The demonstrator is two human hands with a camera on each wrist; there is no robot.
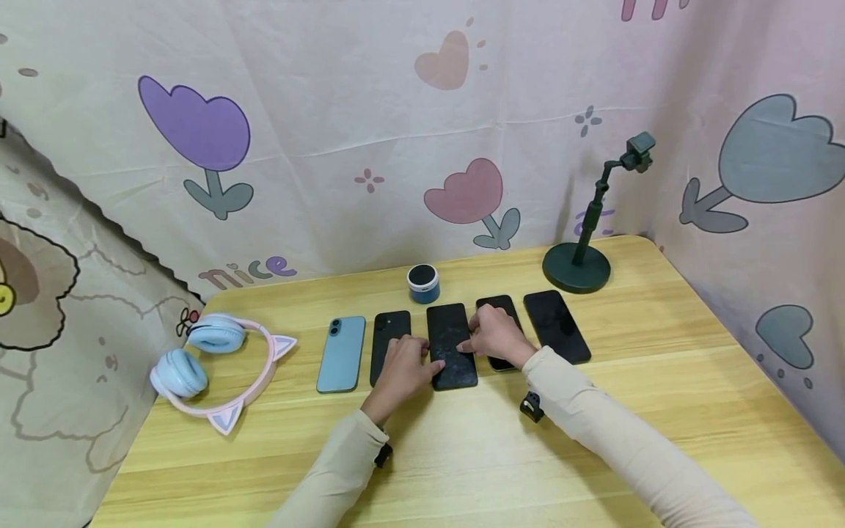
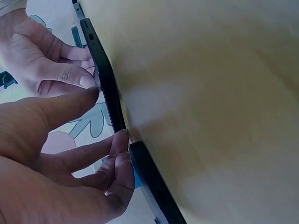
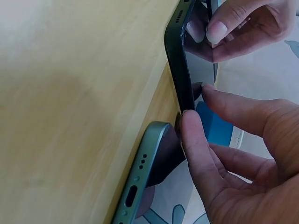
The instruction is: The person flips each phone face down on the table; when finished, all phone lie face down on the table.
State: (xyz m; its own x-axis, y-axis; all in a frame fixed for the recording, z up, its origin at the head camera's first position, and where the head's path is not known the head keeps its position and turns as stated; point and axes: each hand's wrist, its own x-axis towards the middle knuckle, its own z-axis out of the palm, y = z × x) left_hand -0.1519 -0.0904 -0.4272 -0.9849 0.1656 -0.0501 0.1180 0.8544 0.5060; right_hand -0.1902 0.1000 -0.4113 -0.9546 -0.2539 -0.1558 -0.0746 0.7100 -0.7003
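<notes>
Middle phone (image 1: 451,345) on wooden table (image 1: 660,381); both hands' grip pinching its edges; floral curtain behind.

— Desk (image 1: 660,381): pale wood grain, smooth, slight sheen. Middle phone (image 1: 451,345): glossy black glass, smudged, matt dark frame.

— Blue phone (image 1: 341,353): satin back. Headphones (image 1: 211,363): glossy plastic, soft padded cups. Backdrop (image 1: 343,110): thin printed cloth, creased. Stand (image 1: 576,265): matt dark.
</notes>
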